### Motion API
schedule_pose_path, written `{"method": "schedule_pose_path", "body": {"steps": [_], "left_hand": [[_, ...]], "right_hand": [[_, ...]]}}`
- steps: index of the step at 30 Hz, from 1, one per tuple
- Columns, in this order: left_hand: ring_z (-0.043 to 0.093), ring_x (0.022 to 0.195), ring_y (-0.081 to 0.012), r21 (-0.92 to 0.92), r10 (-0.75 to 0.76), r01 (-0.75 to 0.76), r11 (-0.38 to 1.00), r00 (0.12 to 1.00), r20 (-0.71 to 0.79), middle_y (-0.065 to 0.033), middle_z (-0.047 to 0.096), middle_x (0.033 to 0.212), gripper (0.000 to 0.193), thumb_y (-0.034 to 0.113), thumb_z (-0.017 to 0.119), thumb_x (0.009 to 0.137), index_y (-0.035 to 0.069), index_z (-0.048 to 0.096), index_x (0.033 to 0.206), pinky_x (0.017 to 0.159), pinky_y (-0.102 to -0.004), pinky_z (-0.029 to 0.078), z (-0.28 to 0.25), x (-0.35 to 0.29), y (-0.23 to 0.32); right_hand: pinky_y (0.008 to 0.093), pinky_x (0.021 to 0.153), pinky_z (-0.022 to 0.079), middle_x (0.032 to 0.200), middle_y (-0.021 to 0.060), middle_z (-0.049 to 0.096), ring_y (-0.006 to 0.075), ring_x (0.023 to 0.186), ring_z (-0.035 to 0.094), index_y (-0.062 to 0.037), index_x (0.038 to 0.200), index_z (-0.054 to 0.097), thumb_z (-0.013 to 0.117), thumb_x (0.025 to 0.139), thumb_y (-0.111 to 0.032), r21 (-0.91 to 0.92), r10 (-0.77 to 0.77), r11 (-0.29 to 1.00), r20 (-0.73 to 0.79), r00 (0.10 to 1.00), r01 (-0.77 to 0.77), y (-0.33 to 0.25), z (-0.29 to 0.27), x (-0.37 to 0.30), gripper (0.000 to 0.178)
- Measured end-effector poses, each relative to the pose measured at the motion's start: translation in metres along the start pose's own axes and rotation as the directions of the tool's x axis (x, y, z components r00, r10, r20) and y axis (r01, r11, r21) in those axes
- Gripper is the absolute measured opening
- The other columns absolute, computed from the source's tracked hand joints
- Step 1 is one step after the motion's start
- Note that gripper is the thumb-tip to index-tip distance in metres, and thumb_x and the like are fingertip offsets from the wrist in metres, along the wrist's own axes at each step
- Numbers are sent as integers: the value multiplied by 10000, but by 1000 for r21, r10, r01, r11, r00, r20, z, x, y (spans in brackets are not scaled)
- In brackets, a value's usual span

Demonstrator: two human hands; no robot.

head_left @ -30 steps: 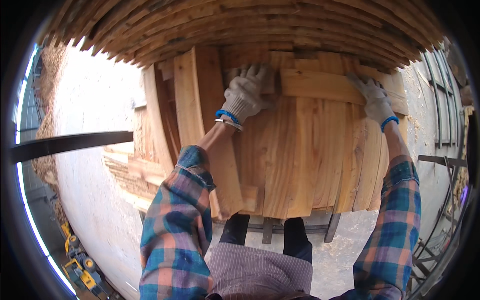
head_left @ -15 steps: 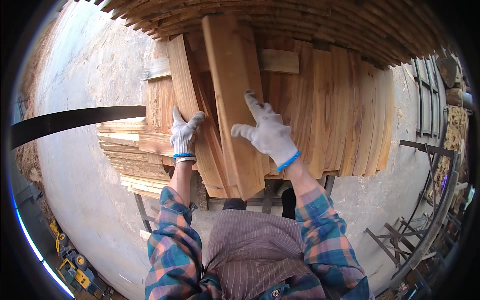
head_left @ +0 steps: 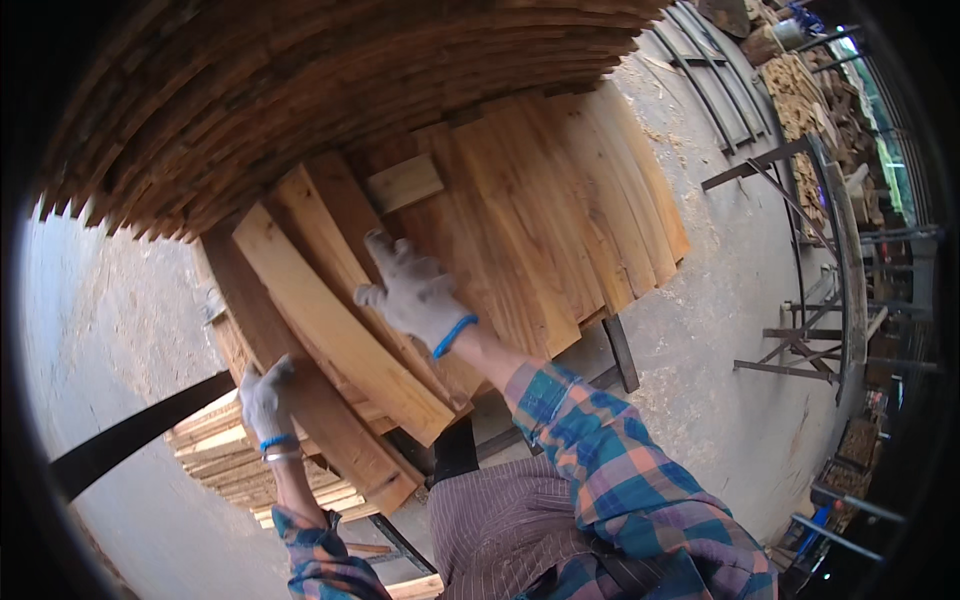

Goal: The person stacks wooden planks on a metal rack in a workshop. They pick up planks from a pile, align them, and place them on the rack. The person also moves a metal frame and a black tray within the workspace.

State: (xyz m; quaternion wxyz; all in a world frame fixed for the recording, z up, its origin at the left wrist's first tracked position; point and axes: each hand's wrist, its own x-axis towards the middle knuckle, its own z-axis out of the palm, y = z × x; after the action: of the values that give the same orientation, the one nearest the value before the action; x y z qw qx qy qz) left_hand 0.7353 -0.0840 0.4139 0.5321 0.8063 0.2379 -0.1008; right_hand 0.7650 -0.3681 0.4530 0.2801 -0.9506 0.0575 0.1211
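Note:
My left hand [head_left: 268, 405], in a white knitted glove with a blue cuff, grips the left edge of a reddish-brown wooden plank [head_left: 325, 410]. Its thumb lies over the top face; the other fingers are partly hidden. Beside that plank a paler plank [head_left: 345, 325] lies slanted, with another light plank [head_left: 335, 235] to its right. My right hand [head_left: 415, 295], gloved alike, is over this plank's right side with thumb and fingers spread. Whether its fingertips touch the wood I cannot tell. To its right, several planks [head_left: 530, 220] lie side by side in a row.
A tall stack of boards [head_left: 330, 80] rises beyond the row. A short crosswise board [head_left: 405, 183] lies near it. More stacked boards [head_left: 215, 440] are at lower left, by a dark metal bar [head_left: 140, 430]. Metal frames [head_left: 800, 350] stand on the right.
My view has turned and shifted. The left hand and a reddish-brown plank are now farther left. The thick plank between my hands has tipped over leftward, and the right hand remains spread.

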Motion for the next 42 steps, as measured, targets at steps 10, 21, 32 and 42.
{"method": "schedule_pose_path", "body": {"steps": [10, 21, 32, 42], "left_hand": [[585, 885, -117, 86, 272, -279, 956, 958, 85, -56, 656, 1008, 312, 102, 616, 876, -23, 585, 1160, 819, -236, 472, 40, -84, 81], [646, 821, -192, -583, -175, 361, 728, 920, 352, -74, 643, 929, 356, 227, 702, 860, 6, 573, 1107, 720, -347, 572, 137, -127, 82], [627, 779, -173, -403, -249, 275, 873, 961, 116, -47, 632, 895, 316, 237, 701, 872, 41, 600, 1099, 678, -308, 544, 181, -99, 73], [582, 900, -148, -255, -45, 57, 965, 998, 50, -72, 625, 984, 347, 279, 655, 890, -42, 642, 1020, 814, -316, 494, 195, -104, 60]], "right_hand": [[412, 923, 492, 1156, 329, 586, 420, 1106, 595, 78, 1485, 167, 619, 744, -740, 502, -61, 855, 352, 934, -133, -64, 46, -18, 1193], [460, 927, 490, 1228, 254, 577, 394, 1129, 576, 48, 1419, 343, 769, 594, -524, 5, 103, 994, 386, 917, -113, 125, -115, -20, 1090], [502, 872, 541, 1321, 184, 476, 400, 1124, 538, -249, 1517, 256, 629, 766, -39, -571, 89, 818, 248, 965, 71, 315, -174, 58, 864], [460, 920, 509, 1316, 154, 531, 404, 1187, 525, -288, 1298, 589, 597, 844, -109, -439, -540, 782, -120, 833, 443, 356, -145, 164, 488]]}}
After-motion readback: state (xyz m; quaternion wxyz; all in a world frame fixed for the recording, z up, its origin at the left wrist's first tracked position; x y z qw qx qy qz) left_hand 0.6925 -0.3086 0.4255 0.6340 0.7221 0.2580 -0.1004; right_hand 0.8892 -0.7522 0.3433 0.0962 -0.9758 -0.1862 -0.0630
